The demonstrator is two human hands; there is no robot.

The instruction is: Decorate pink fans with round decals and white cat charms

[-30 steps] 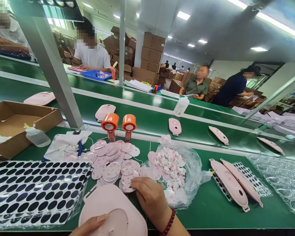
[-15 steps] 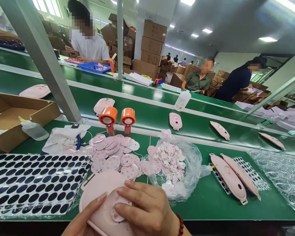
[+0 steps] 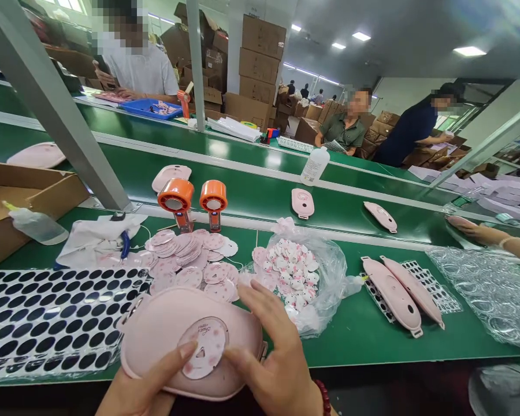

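- Moved since the earlier frame: rounded pale-pink plastic housing [image 3: 156, 329], now turned wide face up in full view, held between both hands over the green conveyor belt [image 3: 355, 341].
- Round pink Hello Kitty sticker disc [image 3: 208, 349]: lying on the housing's face, near its middle.
- Left hand [image 3: 141, 378]: under the housing's lower edge, thumb touching the disc's left edge.
- Right hand [image 3: 271, 352]: gripping the housing's right side, thumb at the disc's right edge; hands apart, housing between them.
- Red bead bracelet [image 3: 325, 397]: on the right wrist.
- Loose stacks of round pink discs [image 3: 190, 266]: just beyond the housing.
- Clear plastic bag of small white-and-pink pieces [image 3: 329, 283]: beside the right hand.
- Black-dotted sticker sheet [image 3: 56, 318]: left of the housing.
- Co-worker's hand [image 3: 468, 229]: far right, on a pink housing.
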